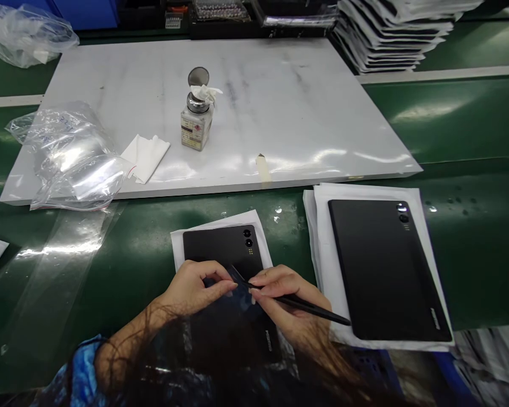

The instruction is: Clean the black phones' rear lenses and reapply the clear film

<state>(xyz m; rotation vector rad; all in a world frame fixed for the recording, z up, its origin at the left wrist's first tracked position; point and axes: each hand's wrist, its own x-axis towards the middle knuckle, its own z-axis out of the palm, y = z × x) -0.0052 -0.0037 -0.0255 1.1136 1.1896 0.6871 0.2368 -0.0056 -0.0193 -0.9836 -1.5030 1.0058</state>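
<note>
A black tablet point(224, 249) lies back side up on a white sheet point(178, 242) near me on the green bench, its two camera lenses at the far right corner. My left hand point(190, 291) pinches a thin dark film tab point(234, 275) over the tablet's middle. My right hand point(286, 297) is closed on a thin black tool point(318, 310), its tip meeting the same tab. Both hands touch over the tablet. My hair hides the tablet's near part.
A second black tablet point(385, 271) rests on white sheets point(322, 198) to the right. A white board point(280, 102) beyond carries a small solvent bottle point(196, 121), a white cloth point(146, 155), a tape strip point(263, 168) and plastic bags point(74, 158). Stacked trays point(390, 39) stand at the far right.
</note>
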